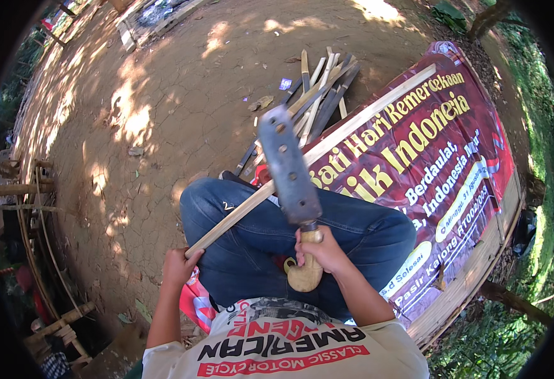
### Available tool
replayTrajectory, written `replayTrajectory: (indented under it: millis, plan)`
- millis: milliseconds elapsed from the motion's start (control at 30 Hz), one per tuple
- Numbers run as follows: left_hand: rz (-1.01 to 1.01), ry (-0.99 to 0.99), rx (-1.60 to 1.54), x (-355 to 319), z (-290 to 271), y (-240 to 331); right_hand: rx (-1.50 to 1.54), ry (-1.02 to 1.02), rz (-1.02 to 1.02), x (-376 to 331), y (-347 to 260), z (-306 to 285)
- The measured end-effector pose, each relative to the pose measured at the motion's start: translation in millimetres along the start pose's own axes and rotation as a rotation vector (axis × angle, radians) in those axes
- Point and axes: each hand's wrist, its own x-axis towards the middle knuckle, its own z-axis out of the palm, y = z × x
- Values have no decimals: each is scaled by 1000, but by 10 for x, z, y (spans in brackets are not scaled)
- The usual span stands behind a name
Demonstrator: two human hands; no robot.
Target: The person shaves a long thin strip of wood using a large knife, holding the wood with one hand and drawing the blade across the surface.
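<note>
My left hand (179, 265) is closed around the near end of a long pale bamboo strip (229, 221). The strip slants up to the right over my lap, its far end above the banner. In my right hand (327, 249) is a machete (287, 167), gripped by its curved wooden handle (306, 275). Its broad dark blade has several holes and points away from me. The blade crosses in front of the strip and hides part of it; whether they touch, I cannot tell. My jeans-clad legs (245, 246) are folded beneath both.
A maroon printed banner (409, 164) spreads to the right, over a wooden or bamboo platform (482, 281). Several bamboo strips (318, 95) lie heaped ahead on the cracked dirt ground (182, 88), near a dry leaf (262, 103) and a small purple packet (285, 83). Bamboo poles (21, 189) stand at left.
</note>
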Motion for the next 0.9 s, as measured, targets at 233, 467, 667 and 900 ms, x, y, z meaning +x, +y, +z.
replayTrajectory:
  millis: [233,467,667,900]
  plan:
    - [85,14,-153,-35,66,-17,-375,-200,85,-186,50,99]
    - [187,39,13,74,-188,456,-617,324,-478,-588,-673,-312]
    - [321,-78,150,193,-471,1197,-502,509,-722,-985,-1004,-640]
    - [366,-209,89,184,-637,2355,-711,700,-937,-1453,-1150,-1069]
